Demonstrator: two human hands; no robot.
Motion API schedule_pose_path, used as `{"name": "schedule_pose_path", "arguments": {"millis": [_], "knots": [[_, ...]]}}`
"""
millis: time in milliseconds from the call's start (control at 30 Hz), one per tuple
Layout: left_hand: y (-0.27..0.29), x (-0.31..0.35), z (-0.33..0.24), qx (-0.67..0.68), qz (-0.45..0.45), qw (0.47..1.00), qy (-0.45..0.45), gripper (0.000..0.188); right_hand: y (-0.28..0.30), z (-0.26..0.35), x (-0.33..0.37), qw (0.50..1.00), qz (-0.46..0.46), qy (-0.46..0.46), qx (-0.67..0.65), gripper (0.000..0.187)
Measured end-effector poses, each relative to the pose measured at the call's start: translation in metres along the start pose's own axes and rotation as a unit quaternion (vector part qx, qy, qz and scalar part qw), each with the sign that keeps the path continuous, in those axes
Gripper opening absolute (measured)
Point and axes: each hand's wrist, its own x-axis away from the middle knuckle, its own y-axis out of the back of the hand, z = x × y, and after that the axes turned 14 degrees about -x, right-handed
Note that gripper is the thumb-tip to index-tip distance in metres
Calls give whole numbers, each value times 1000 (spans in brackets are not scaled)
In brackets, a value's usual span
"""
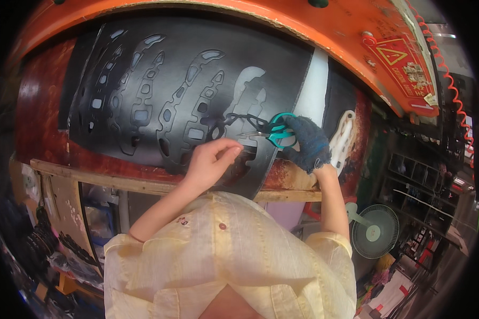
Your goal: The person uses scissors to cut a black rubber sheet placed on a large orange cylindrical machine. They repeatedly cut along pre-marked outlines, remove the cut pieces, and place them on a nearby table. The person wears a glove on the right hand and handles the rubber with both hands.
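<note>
Yellow buttoned shirt [223, 234]; black sheet [282, 69], one pale curved opening [243, 84] bared, other cut shapes [185, 83] seated; blue-gloved right hand [306, 143] grips turquoise-handled scissors [271, 136]; bare left hand [210, 162] pinched, contents unclear.

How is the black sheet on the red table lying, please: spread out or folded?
Spread out: the black sheet lies broadly across the red table, with its curved rows of cut-outs in view.

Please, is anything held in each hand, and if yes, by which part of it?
The gloved right hand holds the scissors by their teal handles. Whether the left hand holds anything cannot be told.
</note>
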Motion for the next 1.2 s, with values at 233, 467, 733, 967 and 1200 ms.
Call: {"name": "schedule_pose_path", "arguments": {"millis": [233,467,733,967,1200], "knots": [[8,-30,-8,-416,-217,866,-175,29,-5,-4,2,991,41,-97,84,67],[9,-56,-1,-387,-222,874,-190,19,-19,-8,17,984,8,-160,79,69],[-1,-32,15,-423,-235,824,-296,26,7,-46,17,716,-27,-371,-591,43],[-7,-18,26,-466,-213,817,-264,35,7,-75,4,726,-260,-442,-459,27],[-7,-11,30,-457,-238,819,-251,35,-20,-17,-12,962,-10,-262,75,43]]}}
